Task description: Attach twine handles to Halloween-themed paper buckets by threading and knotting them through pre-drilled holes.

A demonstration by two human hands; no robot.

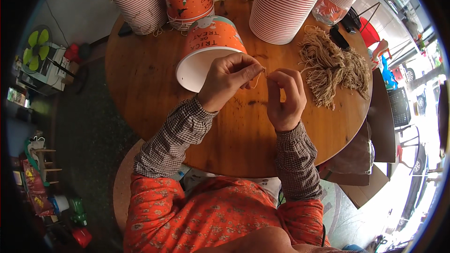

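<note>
A thin tan cord (256,83) runs between my two hands over the middle of the table. My left hand (230,76) pinches it between thumb and forefinger. My right hand (287,97) is closed at the fingertips on the cord's other part, close beside the left. Behind my left hand an orange paper bucket (212,37) lies on its side, its white open mouth toward me and partly covered by that hand. To the right of my right hand lies a loose pile of tan cords (333,68).
Tall stacks of nested buckets stand along the far edge, one at the left (136,4) and one at the right (287,9). Between them an upright orange bucket (187,0) sits on another. A black object (339,37) rests on the cords. The round wooden table (234,136) reaches close to my body.
</note>
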